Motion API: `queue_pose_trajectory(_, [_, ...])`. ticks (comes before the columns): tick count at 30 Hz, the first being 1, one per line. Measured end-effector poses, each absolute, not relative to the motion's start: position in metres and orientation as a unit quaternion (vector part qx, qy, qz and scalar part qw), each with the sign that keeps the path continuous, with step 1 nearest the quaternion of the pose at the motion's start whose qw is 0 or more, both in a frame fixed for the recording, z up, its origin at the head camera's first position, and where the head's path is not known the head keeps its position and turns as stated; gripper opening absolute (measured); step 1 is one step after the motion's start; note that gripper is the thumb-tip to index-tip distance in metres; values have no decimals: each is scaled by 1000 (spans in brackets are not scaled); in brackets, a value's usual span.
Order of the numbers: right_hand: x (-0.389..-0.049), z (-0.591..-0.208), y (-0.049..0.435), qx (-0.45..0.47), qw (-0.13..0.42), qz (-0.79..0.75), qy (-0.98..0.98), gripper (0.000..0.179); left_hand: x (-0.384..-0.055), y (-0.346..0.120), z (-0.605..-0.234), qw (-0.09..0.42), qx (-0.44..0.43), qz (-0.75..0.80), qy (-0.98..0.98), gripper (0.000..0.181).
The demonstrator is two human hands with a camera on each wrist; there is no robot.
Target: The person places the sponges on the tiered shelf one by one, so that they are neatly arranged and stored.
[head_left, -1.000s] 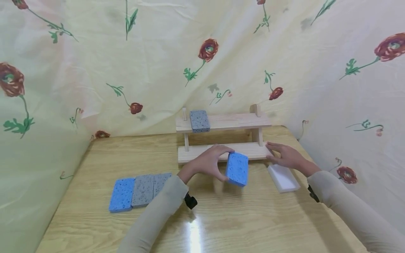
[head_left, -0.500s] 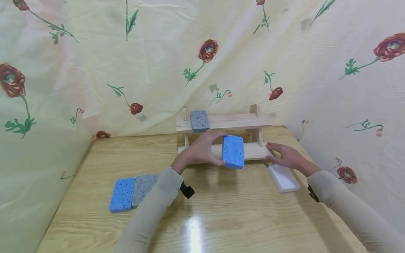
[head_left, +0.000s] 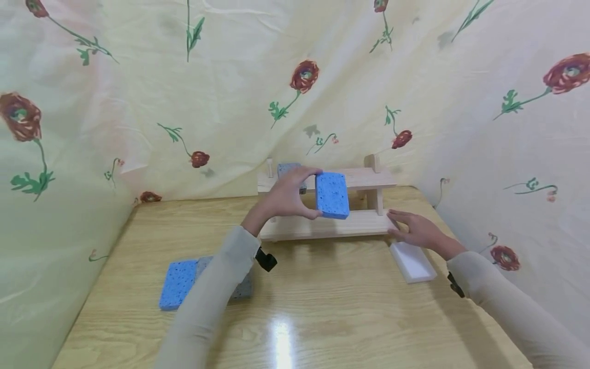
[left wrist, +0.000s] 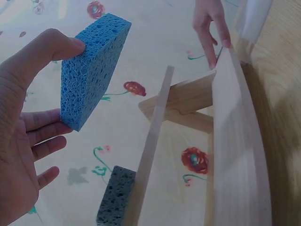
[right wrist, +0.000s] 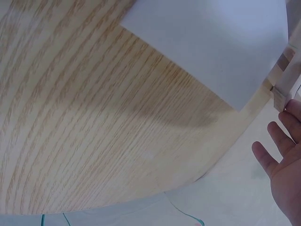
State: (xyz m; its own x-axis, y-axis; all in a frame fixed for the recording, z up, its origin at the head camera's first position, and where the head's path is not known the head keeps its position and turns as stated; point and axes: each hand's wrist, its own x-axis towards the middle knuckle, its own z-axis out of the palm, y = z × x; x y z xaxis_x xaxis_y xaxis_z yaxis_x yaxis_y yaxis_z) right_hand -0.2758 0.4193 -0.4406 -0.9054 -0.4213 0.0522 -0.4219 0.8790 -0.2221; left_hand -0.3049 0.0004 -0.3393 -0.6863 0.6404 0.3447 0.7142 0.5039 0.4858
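Observation:
My left hand (head_left: 289, 195) pinches a blue sponge (head_left: 333, 196) by its left side, thumb and fingers on opposite edges. In the head view the sponge overlaps the upper board of a small two-tier wooden shelf (head_left: 364, 223); the left wrist view shows it apart from the wood. A grey sponge (left wrist: 116, 195) sits on that upper board, partly hidden behind my left hand in the head view. My right hand (head_left: 419, 229) touches the right end of the lower board with extended fingers. Just in front of it a white block (head_left: 413, 262) lies on the table.
On the table (head_left: 322, 318) at left lies another blue sponge (head_left: 177, 282), beside grey sponges (head_left: 243, 288) partly covered by my left forearm. A flower-printed cloth (head_left: 230, 102) hangs behind the shelf and along both sides.
My left hand has lifted the blue sponge upward and slightly left, from in front of the lower board to the height of the upper one. My right hand has stayed at the shelf's end.

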Motion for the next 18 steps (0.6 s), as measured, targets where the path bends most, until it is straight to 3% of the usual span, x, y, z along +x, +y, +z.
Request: queue_pose_trajectory(18, [-276,-441,419,217,1,116,-969,62,-330,0,-326,97,-340,-290,-889,102])
